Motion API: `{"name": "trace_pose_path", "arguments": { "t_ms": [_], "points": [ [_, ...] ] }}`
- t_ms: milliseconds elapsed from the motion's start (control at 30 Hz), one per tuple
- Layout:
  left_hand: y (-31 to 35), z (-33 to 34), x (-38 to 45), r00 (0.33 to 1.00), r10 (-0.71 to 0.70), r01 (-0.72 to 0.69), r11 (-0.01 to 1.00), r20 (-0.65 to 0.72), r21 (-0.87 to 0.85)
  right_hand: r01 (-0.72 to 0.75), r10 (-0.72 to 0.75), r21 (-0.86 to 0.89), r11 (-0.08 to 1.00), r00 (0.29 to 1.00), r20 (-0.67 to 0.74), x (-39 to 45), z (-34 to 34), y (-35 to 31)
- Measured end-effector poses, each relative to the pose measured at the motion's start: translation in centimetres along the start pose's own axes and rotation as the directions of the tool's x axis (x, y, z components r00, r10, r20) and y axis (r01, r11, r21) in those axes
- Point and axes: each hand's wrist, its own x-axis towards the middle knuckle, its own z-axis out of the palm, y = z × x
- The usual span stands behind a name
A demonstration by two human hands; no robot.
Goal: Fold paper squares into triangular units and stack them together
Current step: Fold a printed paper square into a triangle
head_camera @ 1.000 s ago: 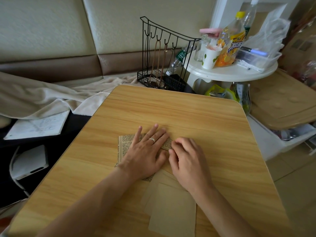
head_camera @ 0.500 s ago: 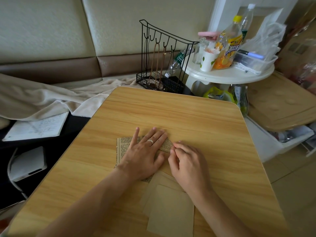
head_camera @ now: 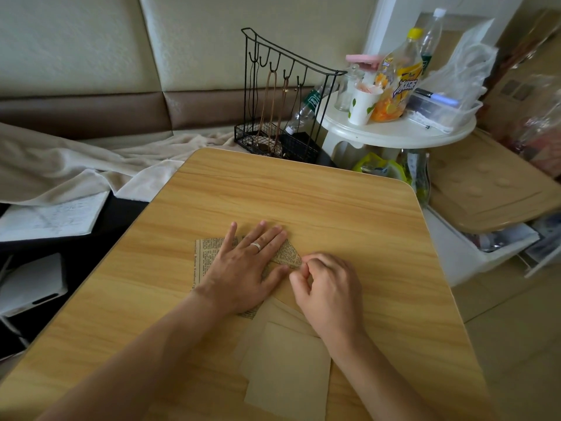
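A square of old newsprint paper [head_camera: 205, 256] lies on the wooden table [head_camera: 303, 202], partly folded. My left hand [head_camera: 246, 268] presses flat on it with straight fingers, a ring on one of them. My right hand [head_camera: 329, 287] sits just to the right with its fingers curled, and the fingertips pinch the paper's pointed right corner [head_camera: 293, 256]. Most of the paper is hidden under my left hand. A small pile of plain tan paper squares [head_camera: 288, 372] rests nearer to me, partly under my right forearm.
A black wire rack [head_camera: 282, 101] stands beyond the table's far edge. To the right a white round side table [head_camera: 394, 135] holds bottles, a cup and a plastic tray. A beige blanket [head_camera: 76, 165] and a notebook [head_camera: 51, 217] lie at the left.
My right hand has curled its fingers and now pinches the paper's right corner, where before it lay flatter. My left hand still presses down on the paper.
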Motion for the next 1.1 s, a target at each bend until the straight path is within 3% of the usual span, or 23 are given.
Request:
{"name": "trace_pose_path", "arguments": {
  "t_ms": [233,367,567,967,1100],
  "points": [
    [0.3,-0.6,1.0,0.995,-0.099,0.101,0.97,0.021,-0.22,0.079,-0.079,-0.014,0.997,0.996,-0.044,0.0,0.4,0.1],
    [0.5,-0.6,1.3,0.993,-0.119,0.119,0.977,0.012,-0.177,0.097,-0.097,-0.005,0.995,0.995,-0.025,0.0,0.3,0.1],
    [0.5,-0.6,1.2,0.994,-0.108,0.107,0.981,0.005,-0.162,0.18,-0.199,0.119,0.976,0.965,0.171,0.2,0.3,0.0],
    [-0.2,-0.4,1.1,0.997,-0.081,0.081,0.978,0.006,-0.194,0.135,-0.136,-0.028,0.99,0.991,-0.014,-0.1,-0.1,0.2],
    [0.2,-0.8,0.4,0.999,-0.036,0.037,0.999,0.039,-0.028,0.136,-0.135,-0.006,0.991,0.99,0.047,0.0,-0.2,0.2]
  ]
}}
